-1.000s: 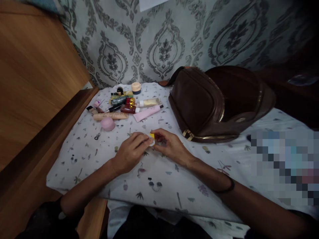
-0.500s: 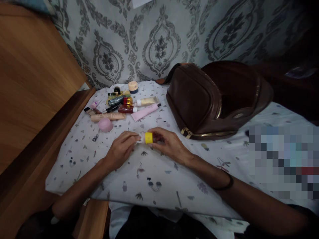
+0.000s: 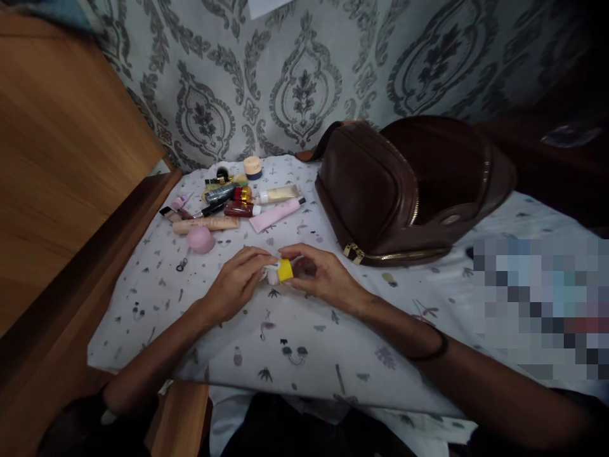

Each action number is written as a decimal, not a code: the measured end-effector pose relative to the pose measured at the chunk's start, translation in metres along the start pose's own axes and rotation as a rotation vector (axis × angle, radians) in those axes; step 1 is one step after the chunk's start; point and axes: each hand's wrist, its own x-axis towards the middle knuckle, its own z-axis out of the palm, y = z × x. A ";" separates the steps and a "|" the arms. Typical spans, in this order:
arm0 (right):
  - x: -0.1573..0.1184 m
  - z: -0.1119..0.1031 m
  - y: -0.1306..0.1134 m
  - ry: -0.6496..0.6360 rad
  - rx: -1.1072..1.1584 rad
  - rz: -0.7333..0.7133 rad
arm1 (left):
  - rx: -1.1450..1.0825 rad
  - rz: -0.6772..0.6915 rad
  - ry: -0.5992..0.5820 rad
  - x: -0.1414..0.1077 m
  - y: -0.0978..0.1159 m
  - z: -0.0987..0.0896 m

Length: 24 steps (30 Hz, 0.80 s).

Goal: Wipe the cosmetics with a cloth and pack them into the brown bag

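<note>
**Room: damask wall, wood unit, dim light**

Back wall is covered by grey-green damask wallpaper (image 3: 304, 82), large medallion motifs repeated across it. A white paper (image 3: 269, 6) is seen at the top edge, cut off by the frame. Left side is taken up by a wood panel (image 3: 61, 158), with a darker wooden ledge (image 3: 95, 266) running below it. A white printed sheet (image 3: 143, 336) is spread over the surface and draped past its front edge. Right corner (image 3: 547, 82) is lost in shadow. Lower right is obscured by a pixelated patch (image 3: 537, 304); contents cannot be told. Light is dim, falling off toward the right.
</note>
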 end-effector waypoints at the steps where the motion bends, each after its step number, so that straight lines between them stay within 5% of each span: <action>1: 0.000 -0.001 0.000 -0.012 0.008 -0.002 | -0.034 -0.024 -0.021 0.002 -0.001 -0.001; 11: -0.001 -0.003 -0.003 -0.093 -0.071 -0.036 | -0.220 -0.318 -0.100 0.000 -0.019 0.005; 24: 0.000 -0.007 -0.007 -0.191 -0.462 -0.062 | -0.079 -0.190 -0.088 -0.001 0.001 -0.002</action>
